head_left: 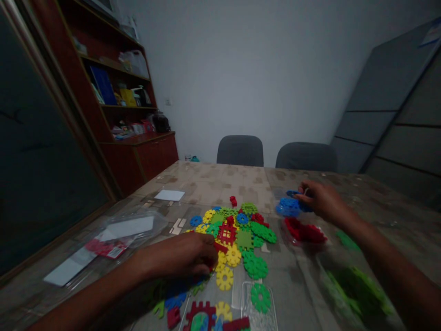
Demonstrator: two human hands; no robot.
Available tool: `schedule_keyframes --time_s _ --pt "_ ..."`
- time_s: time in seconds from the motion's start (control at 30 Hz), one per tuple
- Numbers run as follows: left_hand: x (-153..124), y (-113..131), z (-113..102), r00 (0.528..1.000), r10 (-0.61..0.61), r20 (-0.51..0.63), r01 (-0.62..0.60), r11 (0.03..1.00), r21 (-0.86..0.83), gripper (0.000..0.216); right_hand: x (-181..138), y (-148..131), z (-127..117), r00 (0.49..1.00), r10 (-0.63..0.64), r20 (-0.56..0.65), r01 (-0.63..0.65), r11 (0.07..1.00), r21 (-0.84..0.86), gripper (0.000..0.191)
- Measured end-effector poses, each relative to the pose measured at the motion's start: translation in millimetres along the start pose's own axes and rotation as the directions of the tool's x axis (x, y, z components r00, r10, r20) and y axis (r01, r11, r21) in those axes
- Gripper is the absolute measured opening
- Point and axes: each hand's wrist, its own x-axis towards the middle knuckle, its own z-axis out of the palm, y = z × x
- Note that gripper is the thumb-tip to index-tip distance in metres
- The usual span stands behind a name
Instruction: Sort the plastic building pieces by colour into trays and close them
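My right hand (319, 200) pinches a blue plastic building piece (292, 194) between thumb and fingers. It is just above a clear container of blue pieces (287, 208). My left hand (196, 253) reaches over the near left side of a mixed pile of interlocking plastic pieces, with its fingers curled down. Some red shows under those fingertips, but what they grip is hidden. Around it lie yellow gear-shaped pieces (224, 278), a red window-like square (226, 233), green gear-shaped pieces (255, 266) and a green square (244, 240).
On the right stand a container of red pieces (305, 231) and a blurred one of light green pieces (360, 289). Clear plastic packaging (134, 225) and a white card (170, 195) lie to the left. Two grey chairs (240, 150) stand behind the table.
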Motion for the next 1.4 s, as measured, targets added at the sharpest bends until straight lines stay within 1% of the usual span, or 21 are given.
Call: schedule_keyframes --time_s 0.1,0.2,0.33,0.43,0.5,0.57,0.63,0.7,0.8,0.83,0.87,0.93,1.03,1.1,1.17,1.23,1.27,1.33,1.4 --pt "0 0 0 1.000 -0.001 0.003 0.001 1.000 0.016 0.012 23 32 7 0.998 0.049 -0.042 -0.051 0.998 -0.030 0.022" --pt "-1 -1 -1 1.000 0.018 -0.012 -0.018 1.000 0.007 0.009 34 53 17 0.996 0.083 -0.032 -0.084 0.996 -0.033 0.024" --pt "-3 -5 -4 0.997 0.043 -0.063 -0.046 0.998 -0.036 0.009 35 64 24 0.993 0.117 0.035 -0.117 0.993 0.002 0.020" --pt "-7 -14 -8 0.995 0.051 -0.091 -0.055 0.997 -0.044 0.015 30 59 20 0.994 0.097 0.059 -0.099 0.995 0.033 0.016" --pt "-11 -21 -13 0.994 0.025 -0.109 -0.029 0.999 -0.037 0.018 25 47 16 0.996 0.055 0.066 -0.058 0.997 0.053 0.016" --pt "-15 -30 -19 0.991 -0.023 -0.134 0.020 0.999 -0.025 0.018 21 25 14 0.997 -0.002 0.082 -0.004 0.997 0.075 0.017" --pt "-19 -39 -23 0.985 -0.077 -0.155 0.077 0.997 -0.005 0.020 17 -4 16 0.992 -0.067 0.112 0.056 0.993 0.100 0.020" --pt "-22 -47 -26 0.978 -0.115 -0.172 0.120 0.993 0.021 0.023 15 -38 23 0.979 -0.132 0.155 0.114 0.986 0.119 0.023" --pt "-23 -58 -25 0.971 -0.138 -0.193 0.149 0.988 0.042 0.027 14 -88 42 0.949 -0.209 0.236 0.189 0.976 0.106 0.020" --pt "-23 -61 -24 0.971 -0.139 -0.195 0.150 0.988 0.042 0.027 13 -102 49 0.938 -0.221 0.269 0.203 0.975 0.092 0.021" --pt "-23 -64 -23 0.971 -0.141 -0.193 0.152 0.988 0.042 0.028 13 -114 57 0.924 -0.228 0.306 0.215 0.974 0.076 0.026" --pt "-21 -66 -21 0.972 -0.150 -0.183 0.160 0.986 0.042 0.030 13 -133 68 0.896 -0.228 0.382 0.230 0.972 0.041 0.034" --pt "-21 -67 -21 0.968 -0.174 -0.180 0.185 0.982 0.045 0.030 13 -146 73 0.854 -0.221 0.471 0.254 0.967 -0.006 0.036" --pt "-21 -66 -21 0.966 -0.186 -0.180 0.197 0.979 0.045 0.030 11 -146 64 0.837 -0.230 0.497 0.280 0.960 -0.027 0.035" --pt "-20 -65 -22 0.968 -0.191 -0.165 0.201 0.979 0.047 0.031 5 -141 46 0.834 -0.245 0.494 0.305 0.952 -0.042 0.032" --pt "-20 -63 -21 0.971 -0.189 -0.148 0.198 0.979 0.049 0.031 -10 -130 24 0.850 -0.251 0.464 0.311 0.948 -0.058 0.031" --pt "-19 -62 -21 0.972 -0.187 -0.145 0.196 0.980 0.047 0.030 -23 -122 14 0.866 -0.243 0.438 0.303 0.950 -0.073 0.030" --pt "-18 -59 -21 0.972 -0.185 -0.148 0.192 0.981 0.037 0.029 -58 -94 0 0.899 -0.217 0.381 0.277 0.955 -0.108 0.032" --pt "-17 -55 -22 0.972 -0.181 -0.148 0.187 0.982 0.027 0.027 -106 -48 3 0.946 -0.228 0.231 0.264 0.954 -0.140 0.039"
